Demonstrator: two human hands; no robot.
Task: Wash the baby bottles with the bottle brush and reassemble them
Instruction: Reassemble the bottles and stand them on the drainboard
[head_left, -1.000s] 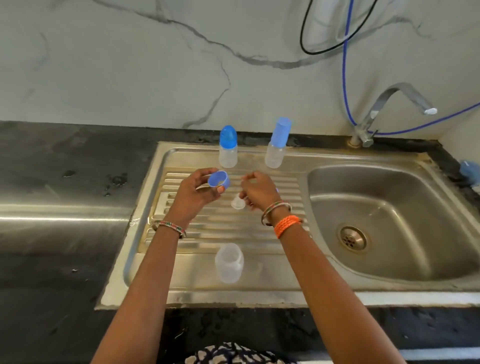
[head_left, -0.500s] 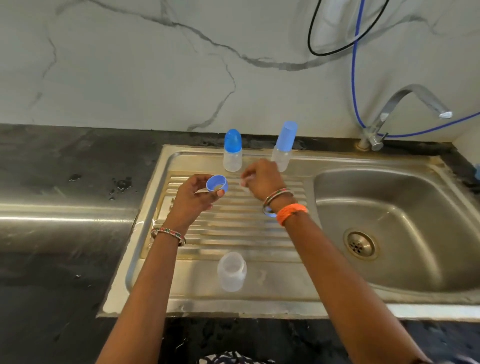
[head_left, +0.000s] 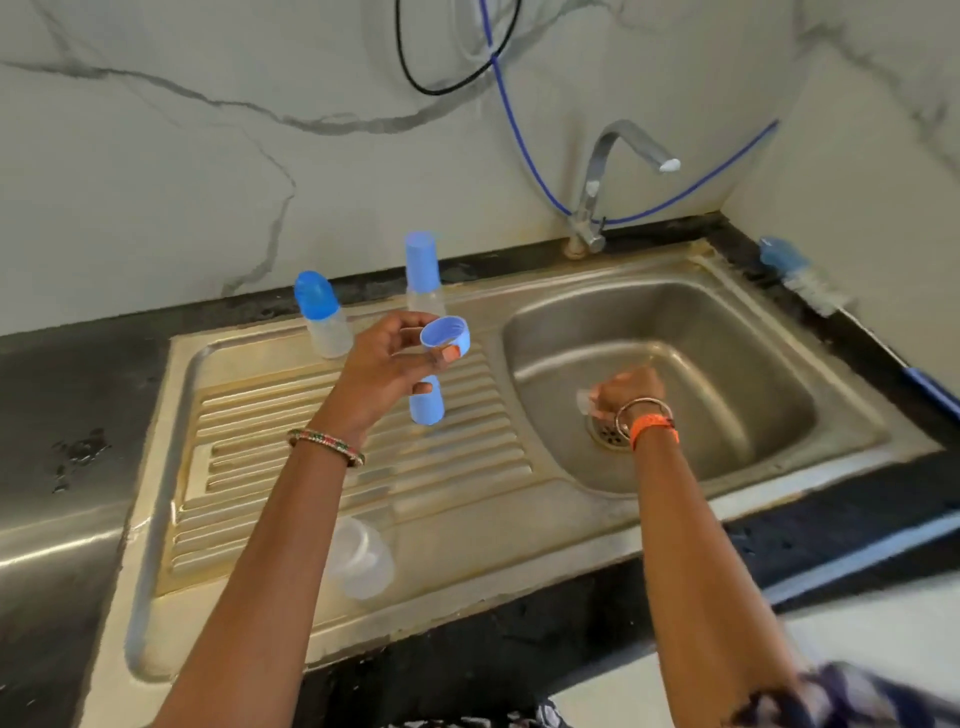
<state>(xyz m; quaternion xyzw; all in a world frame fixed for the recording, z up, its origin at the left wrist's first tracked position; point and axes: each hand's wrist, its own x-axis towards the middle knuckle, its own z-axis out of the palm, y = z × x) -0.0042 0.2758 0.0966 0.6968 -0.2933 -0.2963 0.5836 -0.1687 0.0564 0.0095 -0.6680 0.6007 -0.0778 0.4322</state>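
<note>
My left hand (head_left: 382, 376) holds a blue screw ring (head_left: 445, 338) up over the drainboard, pinched between thumb and fingers. Just beneath that hand a blue cap (head_left: 427, 408) lies on the ribs. My right hand (head_left: 629, 391) is down in the sink basin (head_left: 753, 374) by the drain (head_left: 608, 435), fingers curled round a small clear teat (head_left: 584, 402). An open clear bottle body (head_left: 362, 564) stands at the front of the drainboard. The bottle brush (head_left: 802, 280), with a blue and white head, lies on the counter at the far right.
Two capped bottles stand at the back of the drainboard (head_left: 249, 467): a short one (head_left: 321, 318) and a taller one (head_left: 422, 273). The tap (head_left: 621, 166) arches over the basin, no water running. Black counter (head_left: 62, 395) flanks the sink; blue and black hoses hang on the wall.
My right hand has swung from above the drainboard down into the basin with the clear teat. My left hand has risen slightly, still holding the ring. The view has turned right.
</note>
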